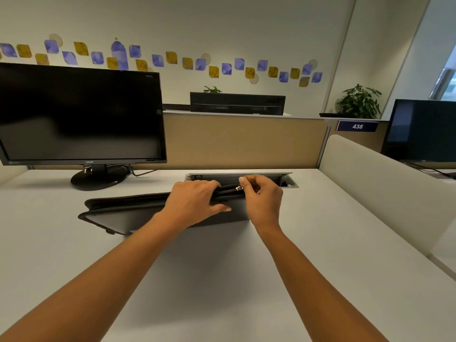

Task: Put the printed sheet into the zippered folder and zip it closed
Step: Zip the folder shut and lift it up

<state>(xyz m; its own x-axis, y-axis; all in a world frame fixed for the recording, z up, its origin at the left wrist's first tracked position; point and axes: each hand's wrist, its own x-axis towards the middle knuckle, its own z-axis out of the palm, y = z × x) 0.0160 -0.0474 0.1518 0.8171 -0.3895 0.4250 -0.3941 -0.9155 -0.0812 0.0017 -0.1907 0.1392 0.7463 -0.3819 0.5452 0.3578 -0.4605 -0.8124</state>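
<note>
A dark zippered folder (118,215) lies on the white desk (222,280), its far edge raised toward the partition. My left hand (197,202) rests on top of the folder's far edge, fingers curled over it, pressing it down. My right hand (262,193) pinches the small metal zipper pull (238,187) between thumb and forefinger at the folder's far right corner. The zipper track runs left from the pull along the top edge. No printed sheet is visible; the inside of the folder is hidden.
A black monitor (79,114) on a round stand sits at the back left. A cable hatch (288,180) is set into the desk just behind the folder. A tan partition (244,141) closes the back, and a white divider (382,191) runs along the right.
</note>
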